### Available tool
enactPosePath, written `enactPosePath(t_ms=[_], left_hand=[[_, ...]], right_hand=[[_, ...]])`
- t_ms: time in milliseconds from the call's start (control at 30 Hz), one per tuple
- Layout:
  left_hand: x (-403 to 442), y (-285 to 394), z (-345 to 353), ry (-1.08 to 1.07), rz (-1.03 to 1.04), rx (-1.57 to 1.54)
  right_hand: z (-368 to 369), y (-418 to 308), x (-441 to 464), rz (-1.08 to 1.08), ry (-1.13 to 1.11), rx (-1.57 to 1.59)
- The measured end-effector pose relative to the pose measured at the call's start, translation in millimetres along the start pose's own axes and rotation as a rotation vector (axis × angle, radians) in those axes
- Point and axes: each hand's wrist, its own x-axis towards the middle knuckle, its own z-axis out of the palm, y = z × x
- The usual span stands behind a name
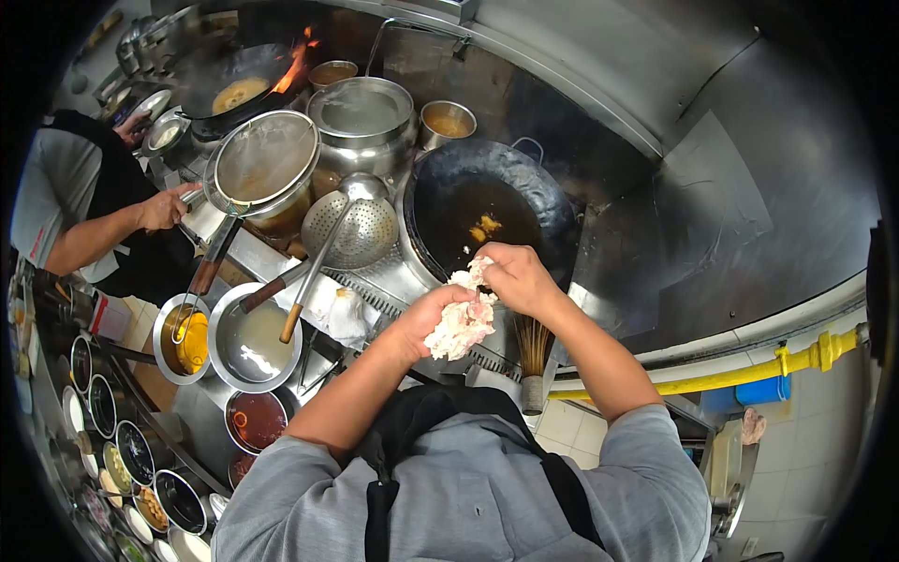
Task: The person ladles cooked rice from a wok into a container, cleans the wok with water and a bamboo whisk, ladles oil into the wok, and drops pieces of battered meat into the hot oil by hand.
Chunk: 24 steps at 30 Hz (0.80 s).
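Observation:
My left hand (424, 321) cups a clump of pale, pinkish pieces coated in batter or flour (459, 330), which look like raw meat. Pinched at the upper end of this clump are the fingers of my right hand (517, 279), closed on a bit of the same coated meat. Both hands are over the near rim of a large dark wok (548, 201) holding dark oil. A few golden pieces (485, 227) float in that oil, and a small white bit lies near them.
Left of the wok are a perforated skimmer (351, 234), a ladle (363, 186), a mesh strainer (267, 157) and a lidded pot (361, 108). A bamboo brush (532, 361) stands nearby. Beyond, a co-worker's hand (167, 208) grips a handle; flames (295, 67) rise beside another wok (225, 112).

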Motion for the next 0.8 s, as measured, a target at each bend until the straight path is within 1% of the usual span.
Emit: enactPosePath(t_ms=[133,167,233,267,333,400,433,467,533,567,633,667,767,800], left_hand=[[5,2,-4,0.068,0.016,-0.012],[6,3,-5,0.089,0.03,-0.009],[6,3,-4,0.11,0.038,-0.004],[5,3,-3,0.123,0.047,0.012],[0,3,-3,0.135,0.049,0.033],[-9,5,-5,0.048,0.038,0.009],[-14,5,0,0.113,0.058,0.022],[-15,5,0,0.112,0.057,0.023],[-14,5,-1,0.181,0.087,0.025],[-13,4,1,0.218,0.088,0.036],[-13,5,5,0.212,0.102,0.065],[-14,5,7,0.211,0.118,0.092],[-13,3,7,0.176,0.128,0.067],[-14,3,6,0.177,0.128,0.07]], right_hand=[[7,17,4,0.104,0.125,-0.019],[9,20,4,0.106,0.127,-0.019],[14,27,4,0.05,0.266,-0.029],[12,37,6,0.053,0.271,-0.029],[-5,58,15,0.108,0.487,0.267],[-39,68,9,0.405,0.478,0.629],[-46,64,4,0.369,0.461,0.88],[-51,68,-1,0.309,0.42,1.062],[-54,53,-7,0.276,0.454,1.189],[-57,54,-8,0.273,0.458,1.187],[-62,55,-9,0.254,0.405,1.183],[-63,55,-9,0.251,0.413,1.186],[-55,32,2,0.301,0.645,1.113],[-56,41,1,0.299,0.646,1.115]])
